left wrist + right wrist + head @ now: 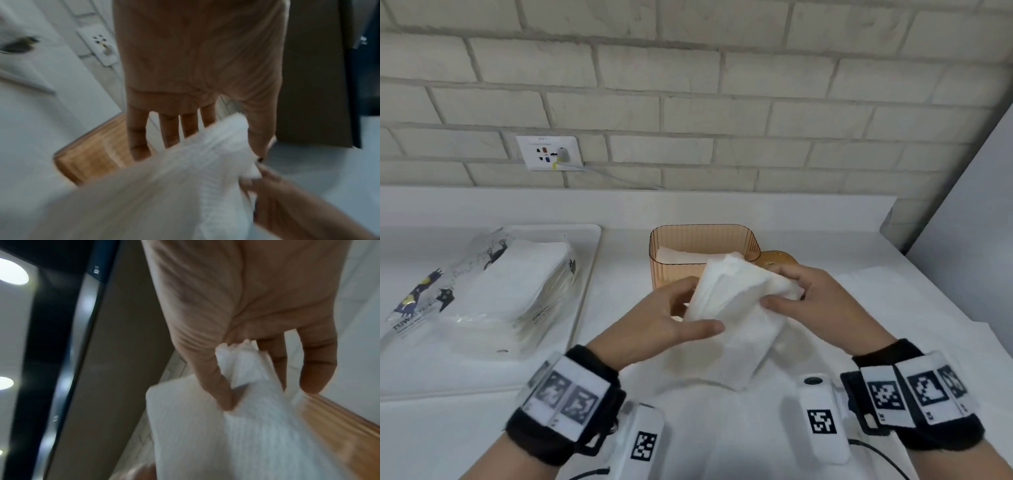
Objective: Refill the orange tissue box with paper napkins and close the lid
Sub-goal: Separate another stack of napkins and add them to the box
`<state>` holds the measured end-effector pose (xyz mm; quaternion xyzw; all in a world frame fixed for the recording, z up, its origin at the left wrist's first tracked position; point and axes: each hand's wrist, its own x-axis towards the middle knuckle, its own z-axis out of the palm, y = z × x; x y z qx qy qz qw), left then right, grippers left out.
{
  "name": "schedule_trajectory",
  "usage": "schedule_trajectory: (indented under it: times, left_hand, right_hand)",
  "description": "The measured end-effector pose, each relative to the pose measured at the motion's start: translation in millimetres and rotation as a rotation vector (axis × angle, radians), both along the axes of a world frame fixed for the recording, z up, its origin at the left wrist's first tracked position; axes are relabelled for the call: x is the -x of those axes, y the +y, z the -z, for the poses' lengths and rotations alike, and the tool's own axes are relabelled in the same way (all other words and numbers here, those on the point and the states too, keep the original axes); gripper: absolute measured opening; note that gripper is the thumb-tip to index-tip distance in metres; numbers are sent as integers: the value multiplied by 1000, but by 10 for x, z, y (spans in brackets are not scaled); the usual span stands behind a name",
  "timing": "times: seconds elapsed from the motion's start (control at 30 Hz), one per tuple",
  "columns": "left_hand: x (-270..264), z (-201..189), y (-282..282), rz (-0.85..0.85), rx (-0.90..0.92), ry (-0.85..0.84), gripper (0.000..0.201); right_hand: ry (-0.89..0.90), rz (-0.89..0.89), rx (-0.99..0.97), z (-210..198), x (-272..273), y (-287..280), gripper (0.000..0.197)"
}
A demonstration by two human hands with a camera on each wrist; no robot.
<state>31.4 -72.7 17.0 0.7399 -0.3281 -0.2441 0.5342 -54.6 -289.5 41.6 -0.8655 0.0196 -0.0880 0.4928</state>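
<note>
The orange ribbed tissue box (700,270) stands open at the back of the white counter, with a few white napkins lying inside. Its orange lid (779,257) lies just right of it, partly behind my right hand. In front of the box, above the counter, both hands hold a folded stack of white paper napkins (732,308). My left hand (702,306) pinches its left side between thumb and fingers. My right hand (777,287) pinches its upper right end. The wrist views show the napkins (185,186) (226,443) with the box (88,159) (339,426) behind them.
A clear plastic napkin package (493,291) lies on a white tray (587,270) at the left. A wall socket (548,152) with a cable sits on the brick wall. A grey panel (969,205) bounds the counter on the right.
</note>
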Motion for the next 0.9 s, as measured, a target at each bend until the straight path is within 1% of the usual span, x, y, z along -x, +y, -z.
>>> schedule_trajectory:
  times: [0.07,0.13,0.17,0.23,0.3,0.33,0.4,0.47,0.53,0.6,0.67,0.7,0.77,0.9]
  left_hand:
    - [48,4,-116,-14,26,-55,50]
    - [63,50,-182,-108,108,-51,41]
    - [67,77,-189,-159,143,-27,35]
    - [68,146,-179,-223,190,21,32]
    - [66,201,-172,-245,215,48,34]
    - [75,206,-175,-242,224,50,35]
    - [89,175,-200,-222,247,43,35]
    - [97,120,-221,-182,275,-11,36]
    - [83,101,-205,-161,304,-52,39]
    - [54,181,-153,-164,321,-4,46]
    - [55,317,-120,-168,296,88,53]
    - [76,382,-123,-150,269,101,51]
    - [119,464,-162,-151,241,92,48]
    - [91,398,-268,-221,304,60,53]
  right_hand:
    - [-42,-61,43,-105,-1,149,21]
    - [-95,-31,59,-119,-13,246,26]
    - [-116,14,33,-84,-17,263,32]
    - [-100,110,-124,46,-1,253,49]
    - [-22,151,-287,199,41,265,55]
    - [16,145,-325,268,58,287,53]
    - [48,127,-314,353,70,342,49]
    - [23,129,-294,339,63,379,42]
    - [-18,124,-329,306,51,361,39]
    - [-9,120,-365,341,49,327,40]
    - [75,109,-318,451,60,319,44]
    - [125,100,-282,515,61,338,46]
    - [176,94,-235,616,45,391,45]
    - [132,139,-243,620,-9,439,44]
